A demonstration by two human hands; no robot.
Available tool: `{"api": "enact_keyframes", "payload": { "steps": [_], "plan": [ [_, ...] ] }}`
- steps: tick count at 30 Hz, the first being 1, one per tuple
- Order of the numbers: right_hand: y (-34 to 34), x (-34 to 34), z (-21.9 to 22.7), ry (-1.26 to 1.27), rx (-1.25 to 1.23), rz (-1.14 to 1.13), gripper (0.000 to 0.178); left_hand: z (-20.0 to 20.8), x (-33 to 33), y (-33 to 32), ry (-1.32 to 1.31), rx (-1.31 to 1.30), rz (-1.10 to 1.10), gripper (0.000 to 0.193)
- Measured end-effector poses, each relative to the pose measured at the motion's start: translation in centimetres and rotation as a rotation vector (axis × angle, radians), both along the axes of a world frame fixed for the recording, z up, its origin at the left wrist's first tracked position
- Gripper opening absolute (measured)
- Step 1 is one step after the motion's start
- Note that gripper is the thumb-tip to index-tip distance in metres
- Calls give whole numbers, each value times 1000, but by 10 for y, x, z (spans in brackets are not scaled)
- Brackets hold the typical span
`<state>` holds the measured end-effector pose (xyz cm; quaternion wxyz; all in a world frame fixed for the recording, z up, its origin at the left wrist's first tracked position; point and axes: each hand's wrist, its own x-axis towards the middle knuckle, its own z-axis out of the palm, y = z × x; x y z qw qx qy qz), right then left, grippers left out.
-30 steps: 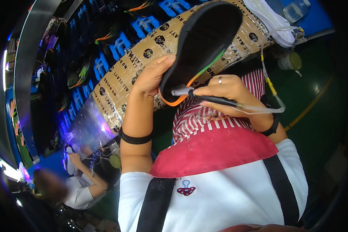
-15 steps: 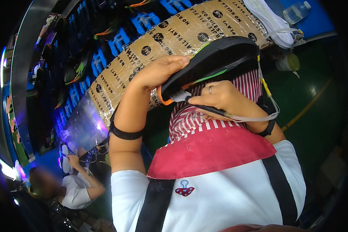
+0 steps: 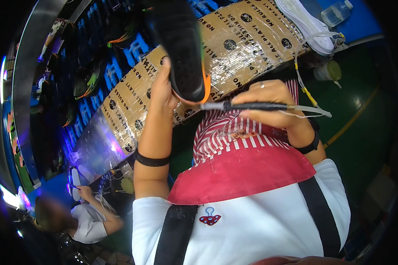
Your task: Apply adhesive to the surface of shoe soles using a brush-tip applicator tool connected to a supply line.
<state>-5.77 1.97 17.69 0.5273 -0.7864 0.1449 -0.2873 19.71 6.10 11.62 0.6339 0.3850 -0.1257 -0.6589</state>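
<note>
My left hand [image 3: 164, 90] grips a black shoe sole [image 3: 188, 73] by its edge, thumb up along the side. The sole has an orange rim at its lower end and green along the right side, and stands nearly upright in view. In my right hand [image 3: 269, 99] is a brush [image 3: 257, 106] with a black handle and pale bristles, fed by a clear tube [image 3: 311, 109]. Its bristle tip lies just below the orange end of the sole; whether they touch I cannot tell.
A cardboard-covered bench top [image 3: 234, 57] runs behind my hands. A white sole [image 3: 307, 28], a clear bottle [image 3: 336, 14] and a lidded jar [image 3: 329, 70] are at the right. Blue racks hold black soles [image 3: 86, 81] at the left. A co-worker [image 3: 82, 216] sits at the lower left.
My left hand has turned the sole from lying slantwise to nearly upright and shifted it left and away. The brush has come out from the sole's inner edge and now lies level.
</note>
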Motion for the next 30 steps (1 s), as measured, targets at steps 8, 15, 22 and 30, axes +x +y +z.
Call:
{"api": "enact_keyframes", "payload": {
  "steps": [8,15,22,30],
  "plan": [
    [-2,-1,1,-36,111,-178,21,-12,0,36,312,-343,-51,80],
    [1,3,-8,-97,407,-427,21,-22,-40,51,417,-150,22,69],
    [6,25,-9,-243,482,-479,16,-18,-70,49,500,-66,-11,75],
    [-4,41,-10,-238,292,-723,16,-21,-96,52,565,-128,-93,75]
  ]
}}
